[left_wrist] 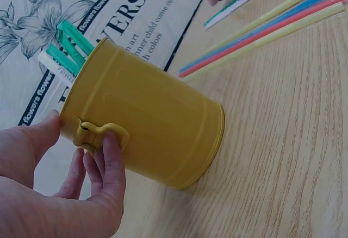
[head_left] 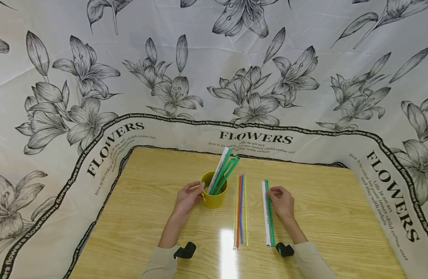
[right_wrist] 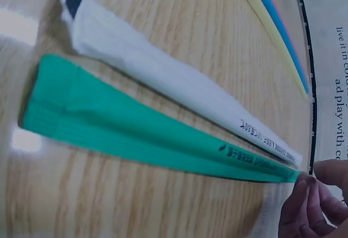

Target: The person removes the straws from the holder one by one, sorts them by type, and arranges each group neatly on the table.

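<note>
A yellow metal cup (head_left: 215, 198) stands on the wooden table (head_left: 339, 217) and holds several green and white paper-wrapped straws (head_left: 223, 171). My left hand (head_left: 196, 190) grips the cup at its small handle (left_wrist: 97, 132), thumb near the rim. In the left wrist view the cup (left_wrist: 157, 135) fills the middle. Right of the cup, a green wrapped straw (head_left: 270, 217) and a white wrapped straw (head_left: 266, 217) lie side by side. My right hand (head_left: 274, 192) pinches the green wrapped straw (right_wrist: 147, 140) at its far end, beside the white one (right_wrist: 163, 75).
A bundle of thin coloured straws (head_left: 240, 211), yellow, red and blue, lies between the cup and the wrapped pair. A white cloth printed with flowers (head_left: 214, 77) surrounds the table on three sides. A bright glare spot (head_left: 228, 248) sits near the front edge.
</note>
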A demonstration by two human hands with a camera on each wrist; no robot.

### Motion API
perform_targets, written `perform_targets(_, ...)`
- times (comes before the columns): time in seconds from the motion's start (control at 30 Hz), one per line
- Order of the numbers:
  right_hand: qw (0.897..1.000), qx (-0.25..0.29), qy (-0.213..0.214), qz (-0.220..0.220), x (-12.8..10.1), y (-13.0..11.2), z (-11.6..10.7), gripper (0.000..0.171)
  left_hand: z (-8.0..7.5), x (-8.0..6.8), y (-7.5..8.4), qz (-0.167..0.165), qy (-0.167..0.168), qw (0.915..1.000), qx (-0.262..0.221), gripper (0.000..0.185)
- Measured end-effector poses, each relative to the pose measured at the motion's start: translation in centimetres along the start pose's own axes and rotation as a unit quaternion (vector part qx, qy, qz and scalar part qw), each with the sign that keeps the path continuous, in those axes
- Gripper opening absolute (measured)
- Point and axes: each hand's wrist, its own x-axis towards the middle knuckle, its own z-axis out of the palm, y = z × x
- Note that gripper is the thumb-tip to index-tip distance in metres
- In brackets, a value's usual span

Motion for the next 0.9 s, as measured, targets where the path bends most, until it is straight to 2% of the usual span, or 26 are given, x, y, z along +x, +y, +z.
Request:
perform_targets(0.43, 1.000, 0.006, -0.012, -0.021, 0.1, -2.8, -0.2, 0.026, 0.2, -0.2, 0.0, -0.006, 0.010, 0.9999, 0.002, 0.047)
perform_targets(0.9, 0.996, 0.067, -0.047, -0.048, -0.2, -6.9, 0.1, 0.025, 0.2, 0.0, 0.1, -0.005, 0.009, 0.9999, 0.000, 0.048)
